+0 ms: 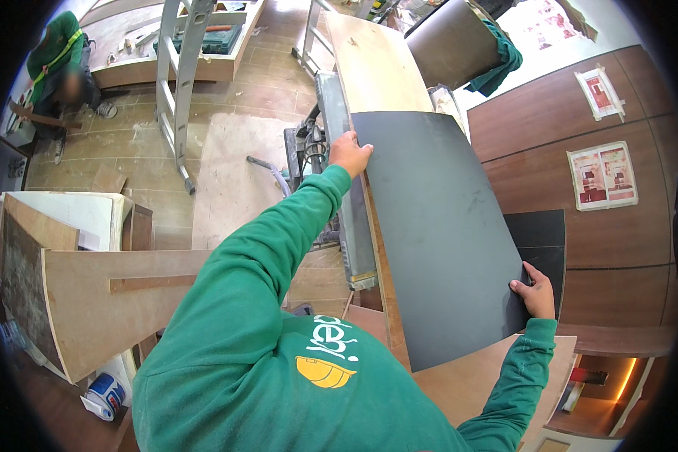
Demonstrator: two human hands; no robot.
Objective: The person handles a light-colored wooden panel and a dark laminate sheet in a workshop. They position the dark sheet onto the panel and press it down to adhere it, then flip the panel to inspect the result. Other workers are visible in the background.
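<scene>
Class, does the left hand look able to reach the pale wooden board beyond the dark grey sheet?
Probably yes: once the left hand lets go of the dark grey sheet, nothing visible blocks the pale wooden board.

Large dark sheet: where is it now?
Head view: the large dark sheet is right of centre, overlapping the pale board, left hand at its left edge, right hand at its right.

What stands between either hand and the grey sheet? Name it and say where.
Nothing visible: the left hand touches the grey sheet at its left edge, and the right hand holds its right edge.
</scene>
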